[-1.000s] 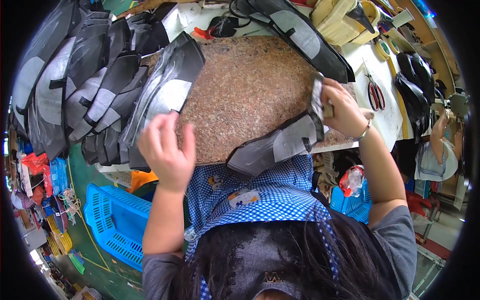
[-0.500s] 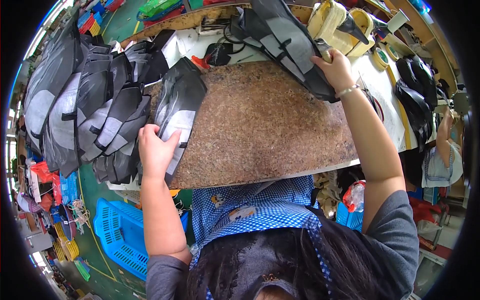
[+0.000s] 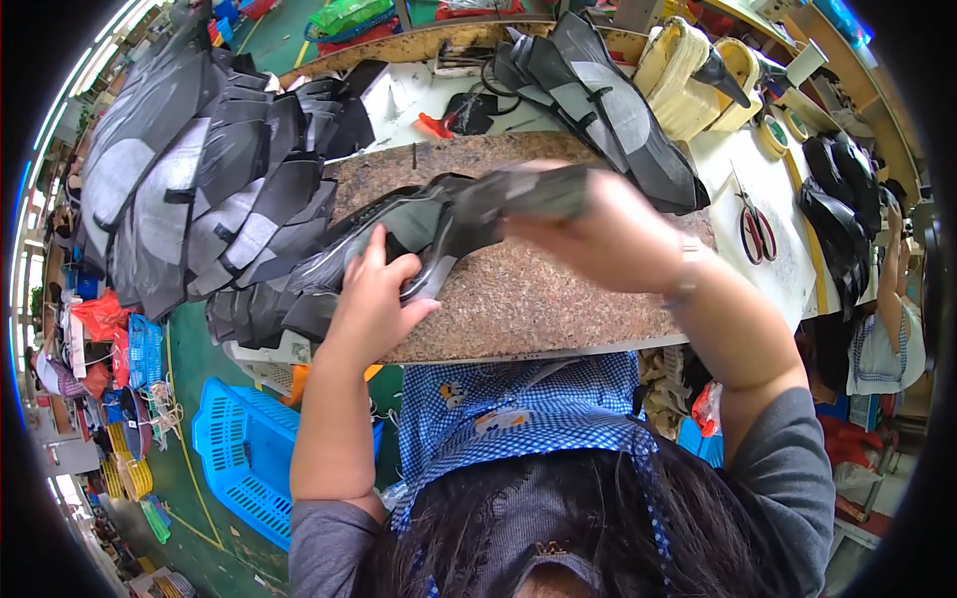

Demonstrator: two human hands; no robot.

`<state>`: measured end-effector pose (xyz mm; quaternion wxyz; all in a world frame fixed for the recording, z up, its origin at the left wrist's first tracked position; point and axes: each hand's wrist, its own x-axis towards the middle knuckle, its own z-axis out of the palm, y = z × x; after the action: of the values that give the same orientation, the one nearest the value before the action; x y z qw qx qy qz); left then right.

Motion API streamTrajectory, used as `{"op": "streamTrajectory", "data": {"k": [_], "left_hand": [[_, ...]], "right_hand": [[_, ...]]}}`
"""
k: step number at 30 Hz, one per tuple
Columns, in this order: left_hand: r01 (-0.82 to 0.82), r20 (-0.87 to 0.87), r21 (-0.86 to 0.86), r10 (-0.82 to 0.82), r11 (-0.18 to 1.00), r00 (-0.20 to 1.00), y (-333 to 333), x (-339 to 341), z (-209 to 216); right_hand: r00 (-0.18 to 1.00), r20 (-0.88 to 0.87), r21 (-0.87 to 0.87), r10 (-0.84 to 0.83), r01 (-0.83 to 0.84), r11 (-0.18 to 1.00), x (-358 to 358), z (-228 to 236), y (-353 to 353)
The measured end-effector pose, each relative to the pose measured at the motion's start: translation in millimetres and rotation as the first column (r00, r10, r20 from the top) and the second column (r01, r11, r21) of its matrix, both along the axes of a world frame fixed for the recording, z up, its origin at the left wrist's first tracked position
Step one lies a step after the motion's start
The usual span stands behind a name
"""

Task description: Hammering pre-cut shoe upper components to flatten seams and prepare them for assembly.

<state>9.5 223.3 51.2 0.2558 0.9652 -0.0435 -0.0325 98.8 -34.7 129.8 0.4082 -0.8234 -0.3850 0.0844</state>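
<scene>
A black shoe upper (image 3: 404, 224) with a greenish-grey inner face lies partly opened at the left of the stone slab. My left hand (image 3: 374, 289) rests over its near side, fingers and thumb gripping it. Across the slab's middle my right hand (image 3: 628, 234) is smeared by motion; the dark, blurred end of the piece runs into its curled fingers. Left of my left hand lies a fanned pile of black uppers (image 3: 204, 194) with pale grey patches. Behind my right hand is a second stack of uppers (image 3: 623, 115), across the slab's back right edge.
The brown stone slab (image 3: 538, 314) sits on a white table. Red-handled scissors (image 3: 756, 231) and tape rolls (image 3: 774, 138) lie to the right. Cream-coloured forms (image 3: 673, 80) stand at the back right. A blue basket (image 3: 254, 498) is on the floor. Another person's arm (image 3: 885, 264) shows at far right.
My right hand has come from the back right stack to the slab's middle. The upper under my left hand has been turned and opened, its inner face now showing. The view has shifted slightly.
</scene>
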Motion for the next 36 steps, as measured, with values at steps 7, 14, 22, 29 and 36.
{"op": "streamTrajectory", "data": {"k": [7, 14, 22, 29, 36], "left_hand": [[0.378, 0.341, 0.219, -0.434, 0.899, 0.834, -9, -54, 33], [0.322, 0.065, 0.099, -0.329, 0.942, 0.942, -11, -113, 101], [0.408, -0.194, -0.470, -0.542, 0.783, 0.818, -36, -25, 15], [0.466, 0.164, -0.087, -0.448, 0.881, 0.879, -151, 9, -34], [0.425, 0.126, -0.585, -0.440, 0.691, 0.889, -166, 30, -51]], "right_hand": [[0.946, 0.129, -0.598, 0.296, -0.164, 0.785, 36, -57, 132], [0.996, -0.091, -0.370, 0.011, -0.044, 0.928, 25, -43, 92], [0.919, -0.383, -0.123, -0.090, 0.046, 0.991, -52, -70, -81], [0.864, -0.265, -0.065, -0.427, 0.426, 0.902, -69, -105, -126], [0.433, -0.853, 0.081, -0.292, 0.663, 0.744, -71, -107, -136]]}}
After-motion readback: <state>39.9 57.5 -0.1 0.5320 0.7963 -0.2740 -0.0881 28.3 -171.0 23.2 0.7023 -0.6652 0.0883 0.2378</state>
